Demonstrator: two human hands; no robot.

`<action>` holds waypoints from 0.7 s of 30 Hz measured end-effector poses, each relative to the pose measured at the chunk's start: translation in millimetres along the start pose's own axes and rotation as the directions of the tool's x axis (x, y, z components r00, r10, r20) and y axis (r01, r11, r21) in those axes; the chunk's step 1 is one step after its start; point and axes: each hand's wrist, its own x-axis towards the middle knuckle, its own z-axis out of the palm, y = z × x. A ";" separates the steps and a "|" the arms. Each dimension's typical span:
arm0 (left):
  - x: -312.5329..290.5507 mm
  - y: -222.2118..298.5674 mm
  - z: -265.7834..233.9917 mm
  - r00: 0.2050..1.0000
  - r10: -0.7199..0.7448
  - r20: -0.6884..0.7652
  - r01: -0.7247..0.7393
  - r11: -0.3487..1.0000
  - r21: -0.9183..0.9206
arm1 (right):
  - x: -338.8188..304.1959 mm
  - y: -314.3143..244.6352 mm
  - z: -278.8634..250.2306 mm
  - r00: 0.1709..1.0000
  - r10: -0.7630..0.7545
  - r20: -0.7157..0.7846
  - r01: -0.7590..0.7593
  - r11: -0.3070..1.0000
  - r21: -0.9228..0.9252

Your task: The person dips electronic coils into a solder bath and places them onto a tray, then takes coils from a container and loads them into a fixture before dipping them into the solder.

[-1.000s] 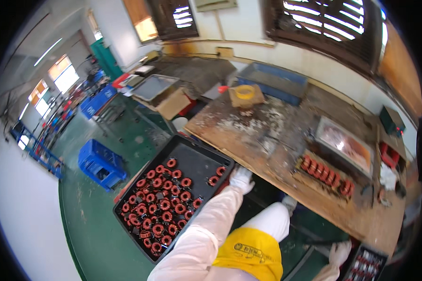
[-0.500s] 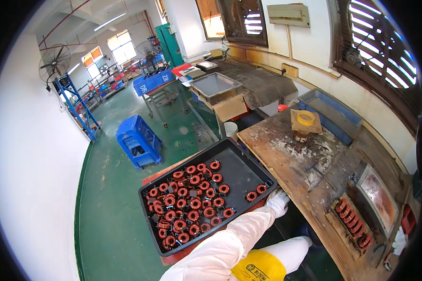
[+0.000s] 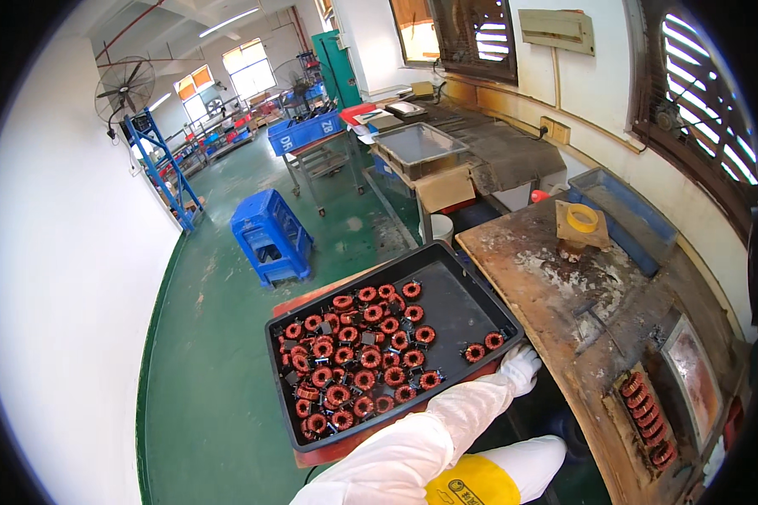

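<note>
My left hand [image 3: 520, 370], in a white glove and white sleeve, is at the near right corner of a black plastic tray [image 3: 467, 282]. Its fingers look curled against the rim, though they are partly hidden. Many copper-wound toroidal coils [image 3: 370, 358] with dark bases lie heaped over the tray's left and middle parts. Two more coils [image 3: 475, 352] sit apart from the heap, close to that hand. Under the tray a reddish support [image 3: 333, 453] shows. My right hand is out of view.
On the right, a worn wooden bench [image 3: 556, 337] carries a row of coils [image 3: 648, 421], a framed pane [image 3: 692, 379], a yellow tape roll [image 3: 582, 218] and a blue bin [image 3: 623, 219]. A blue stool [image 3: 271, 236] stands beyond the tray; a loaded cart [image 3: 307, 135] is farther back.
The whole view has shifted, so the tray, bench and stool appear farther right. My left hand stays at the same tray corner, and the coils keep their places.
</note>
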 end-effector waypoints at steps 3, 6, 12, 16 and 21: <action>-6.2 -4.6 0.8 1.000 -0.024 -0.017 0.024 1.000 0.003 | 5.4 -2.1 -4.0 0.999 -0.050 -0.020 0.051 0.998 0.023; -5.1 -1.7 3.5 1.000 -0.030 0.001 0.030 0.999 -0.018 | 1.5 -5.3 0.4 0.997 -0.034 -0.073 0.035 0.999 0.011; -6.8 1.7 -5.7 0.997 -0.055 0.056 0.057 0.998 -0.023 | 1.8 -14.1 -6.7 0.992 0.007 -0.127 -0.006 1.000 0.015; -2.4 3.6 -10.2 0.975 -0.106 0.196 0.099 0.994 0.042 | -0.6 36.6 56.3 0.988 -0.016 -0.154 0.031 0.995 0.094; 32.9 22.8 -49.1 0.897 -0.194 0.397 0.100 0.964 0.246 | -33.7 16.7 58.2 0.942 0.300 -0.154 -0.292 0.954 0.071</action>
